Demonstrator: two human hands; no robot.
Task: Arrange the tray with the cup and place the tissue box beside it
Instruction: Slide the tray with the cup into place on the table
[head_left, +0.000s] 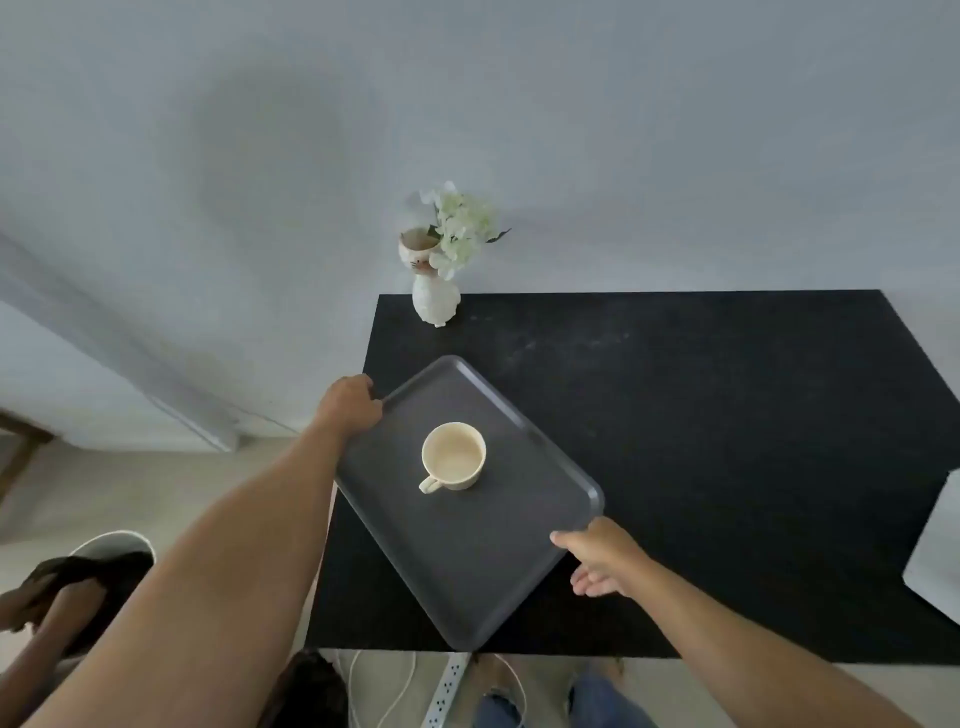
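A dark grey tray (498, 566) lies skewed on the left part of the black table (701, 415), with its near corner at the front edge. An empty cream cup (453, 460) stands upright on the tray, handle toward me. My left hand (349, 402) grips the tray's far left rim. My right hand (597, 558) touches the tray's right rim with the thumb on the edge and the fingers spread below. A white object (937, 556) at the right edge of the table, cut off by the frame, may be the tissue box.
A white vase with pale flowers (439, 291) stands at the table's back left corner against the wall. On the floor below lie a power strip (449, 691) with white cables. Another person's arm and a white bin (111, 545) are at lower left.
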